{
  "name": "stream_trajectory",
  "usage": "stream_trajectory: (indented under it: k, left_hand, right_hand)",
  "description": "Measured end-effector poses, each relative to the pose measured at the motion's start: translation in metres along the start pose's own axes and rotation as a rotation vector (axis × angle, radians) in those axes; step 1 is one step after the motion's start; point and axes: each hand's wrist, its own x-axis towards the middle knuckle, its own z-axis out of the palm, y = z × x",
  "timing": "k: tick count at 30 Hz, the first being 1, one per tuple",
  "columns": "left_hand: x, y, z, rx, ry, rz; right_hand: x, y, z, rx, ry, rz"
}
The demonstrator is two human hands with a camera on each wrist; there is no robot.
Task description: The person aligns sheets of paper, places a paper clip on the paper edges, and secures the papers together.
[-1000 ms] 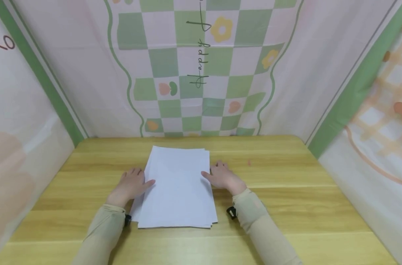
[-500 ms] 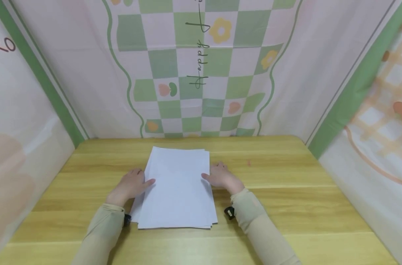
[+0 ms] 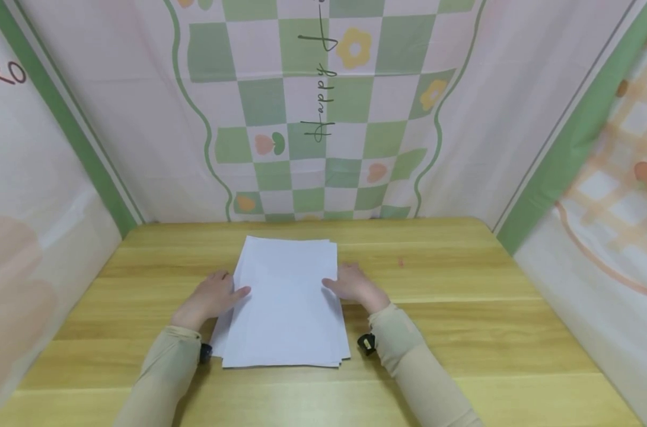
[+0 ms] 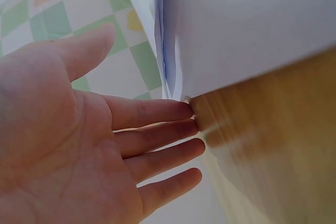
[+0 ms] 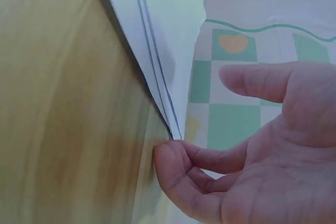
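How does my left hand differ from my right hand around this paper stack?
Your left hand is at the left edge of the paper stack, while your right hand is at its right edge. In the wrist views, the left hand's fingers are nearly straight, whereas the right hand's fingers are clearly bent. Both hands have the thumb spread away from the fingers.

Cloth-walled booth (image 3: pixel 142 118), checked backdrop (image 3: pixel 336 107), wooden table (image 3: pixel 472 308)
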Motion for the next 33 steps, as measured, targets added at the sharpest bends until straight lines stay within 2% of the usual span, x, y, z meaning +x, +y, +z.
stream_trajectory:
  k: [7,23,33]
  left_hand:
    - [0.0003,-0.0017,-0.0001,-0.023,0.0,0.003]
    - [0.001,-0.0005,-0.0005,-0.012,0.014,0.039]
    - [0.0018,0.0006,0.0002,-0.076,0.002,0.044]
  right_hand:
    - [-0.0013,-0.0032,0.0014,0.051,0.001,0.03]
    - [-0.0015,-0.0063,0.0008,0.115,-0.01,0.068]
    - [-0.0001,-0.0024,0.0005,0.194,-0.021,0.067]
